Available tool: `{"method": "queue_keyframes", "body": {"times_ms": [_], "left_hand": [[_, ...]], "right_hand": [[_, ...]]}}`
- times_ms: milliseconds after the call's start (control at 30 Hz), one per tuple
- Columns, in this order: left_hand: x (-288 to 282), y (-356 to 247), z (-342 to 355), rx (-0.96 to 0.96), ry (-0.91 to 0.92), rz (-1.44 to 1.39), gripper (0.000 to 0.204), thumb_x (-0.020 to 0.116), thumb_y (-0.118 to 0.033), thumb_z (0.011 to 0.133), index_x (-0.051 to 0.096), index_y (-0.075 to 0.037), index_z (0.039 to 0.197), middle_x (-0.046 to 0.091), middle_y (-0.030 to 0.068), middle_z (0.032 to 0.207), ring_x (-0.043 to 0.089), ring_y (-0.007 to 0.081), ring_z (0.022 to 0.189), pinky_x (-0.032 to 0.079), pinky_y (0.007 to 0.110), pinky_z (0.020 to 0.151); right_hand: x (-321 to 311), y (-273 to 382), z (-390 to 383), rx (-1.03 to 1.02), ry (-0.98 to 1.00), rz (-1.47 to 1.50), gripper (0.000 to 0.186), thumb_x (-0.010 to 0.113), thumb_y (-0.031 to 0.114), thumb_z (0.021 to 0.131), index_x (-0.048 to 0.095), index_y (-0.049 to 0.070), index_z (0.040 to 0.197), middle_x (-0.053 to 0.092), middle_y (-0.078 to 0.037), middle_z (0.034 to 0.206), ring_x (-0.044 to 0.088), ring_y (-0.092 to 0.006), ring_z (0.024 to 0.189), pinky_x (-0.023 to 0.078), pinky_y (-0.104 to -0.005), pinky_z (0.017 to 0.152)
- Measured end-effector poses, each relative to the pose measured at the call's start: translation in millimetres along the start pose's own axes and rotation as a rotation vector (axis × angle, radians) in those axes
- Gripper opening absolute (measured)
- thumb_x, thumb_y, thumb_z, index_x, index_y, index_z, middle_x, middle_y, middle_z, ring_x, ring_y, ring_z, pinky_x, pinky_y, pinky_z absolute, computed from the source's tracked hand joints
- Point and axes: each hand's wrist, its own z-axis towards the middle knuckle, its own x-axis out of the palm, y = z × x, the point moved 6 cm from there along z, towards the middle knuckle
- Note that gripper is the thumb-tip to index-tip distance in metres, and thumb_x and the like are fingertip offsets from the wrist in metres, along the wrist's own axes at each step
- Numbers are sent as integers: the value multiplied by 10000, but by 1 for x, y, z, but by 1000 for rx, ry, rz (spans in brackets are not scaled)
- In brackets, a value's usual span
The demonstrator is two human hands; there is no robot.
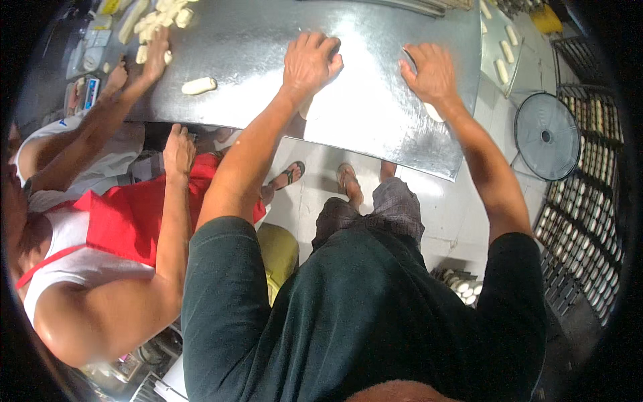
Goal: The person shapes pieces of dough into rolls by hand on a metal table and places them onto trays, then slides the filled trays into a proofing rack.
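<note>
My left hand (311,61) rests on the steel table (248,53) in the upper middle, fingers bent and thumb apart. A pale dough piece (306,107) shows partly beside its wrist. My right hand (427,72) lies near the table's right end, fingers slightly curved and thumb apart. Another pale piece (434,114) shows partly under that wrist; whether either palm presses on dough is hidden. A single dough roll (199,86) lies left of my left hand.
Co-workers at left have hands (157,53) by several dough pieces (151,23), another hand (179,151) at the table edge, and a red apron (127,228). At right are a tray of rolls (506,50), a round fan-like object (546,134) and racks of rolls (583,234).
</note>
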Motion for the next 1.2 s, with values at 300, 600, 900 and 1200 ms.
{"method": "queue_keyframes", "body": {"times_ms": [300,600,900,1200], "left_hand": [[-10,8,-37,65,194,-116,291,770,-400,845,736,-111,834,689,45,834,689,262,759,556,423,661],[-60,-36,-57,-117,133,-17,288,779,-310,809,720,-101,999,670,83,1075,617,310,1090,509,505,922],[-15,5,-32,195,111,-61,168,761,-322,860,736,-157,877,666,7,829,683,234,756,558,392,595],[-62,-38,-68,-181,233,-71,267,770,-374,885,726,-116,938,671,80,956,652,290,961,551,469,854]], "right_hand": [[-12,3,-28,-5,137,85,310,656,351,942,692,62,836,712,-126,943,662,-344,932,510,-480,848],[-60,35,-53,-228,-257,44,351,680,405,924,710,55,916,709,-106,951,670,-321,948,512,-476,820],[-17,8,-34,-32,96,151,396,655,454,919,644,95,752,655,-97,790,630,-339,791,492,-484,757],[-54,28,-73,-52,20,97,349,703,431,892,716,96,991,674,-93,972,627,-308,949,487,-449,859]]}}
